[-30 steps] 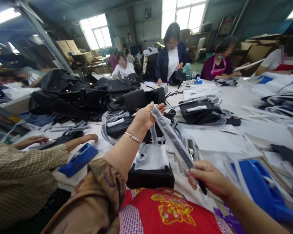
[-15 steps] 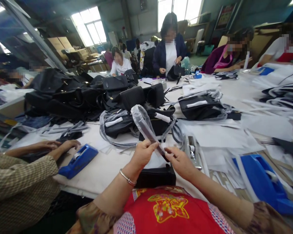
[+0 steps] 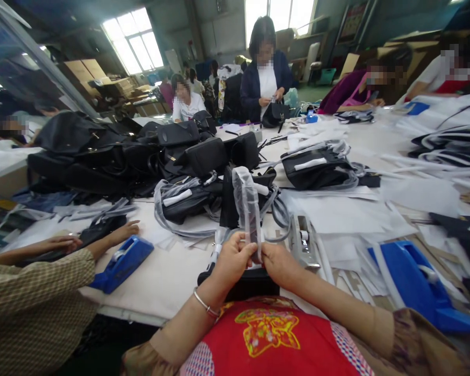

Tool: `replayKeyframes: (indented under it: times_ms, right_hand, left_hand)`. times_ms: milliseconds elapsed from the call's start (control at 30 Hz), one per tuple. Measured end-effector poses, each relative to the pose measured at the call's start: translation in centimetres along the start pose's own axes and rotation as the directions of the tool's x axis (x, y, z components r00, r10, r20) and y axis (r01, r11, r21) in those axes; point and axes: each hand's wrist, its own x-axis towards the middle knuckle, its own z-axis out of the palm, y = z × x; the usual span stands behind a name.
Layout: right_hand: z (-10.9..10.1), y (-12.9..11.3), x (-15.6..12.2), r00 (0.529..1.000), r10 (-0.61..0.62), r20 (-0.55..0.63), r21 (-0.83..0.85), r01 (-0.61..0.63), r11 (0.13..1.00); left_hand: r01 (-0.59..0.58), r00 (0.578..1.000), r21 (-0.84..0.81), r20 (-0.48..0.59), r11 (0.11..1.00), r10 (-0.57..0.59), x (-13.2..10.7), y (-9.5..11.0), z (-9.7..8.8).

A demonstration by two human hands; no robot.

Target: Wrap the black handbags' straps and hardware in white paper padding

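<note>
Head view, wearer's two hands (image 3: 234,257) (image 3: 279,262), gripping one plastic-sleeved strap (image 3: 248,209)

We wear a red apron (image 3: 317,347) with a yellow-outlined, many-coloured motif (image 3: 267,331) and small-checked panels (image 3: 200,360) of blue, red and white at its sides. Our brown sleeves (image 3: 417,339) carry darker patterning; a silver bracelet (image 3: 203,304) circles our left wrist (image 3: 213,289).

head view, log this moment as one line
left hand: holding plastic-wrapped strip | right hand: holding same strip | strip: rising above hands, bent at top | metal tape dispenser: on table
</note>
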Motion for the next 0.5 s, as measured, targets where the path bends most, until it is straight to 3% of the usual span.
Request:
replayKeyframes:
  times_ms: [167,500]
  right_hand:
    - [1.0,1.1,0.2,0.994,-0.114,-0.003,-0.099,0.113,0.989]
    - [1.5,1.4,0.9,0.992,-0.121,-0.046,-0.291,0.103,0.951]
  left_hand:
    - [0.119,0.993,-0.1,-0.016,0.988,-0.121,0.0,-1.6,-0.5]
    - [0.366,0.928,-0.316,0.062,0.875,-0.366,-0.5,-3.0,-0.5]
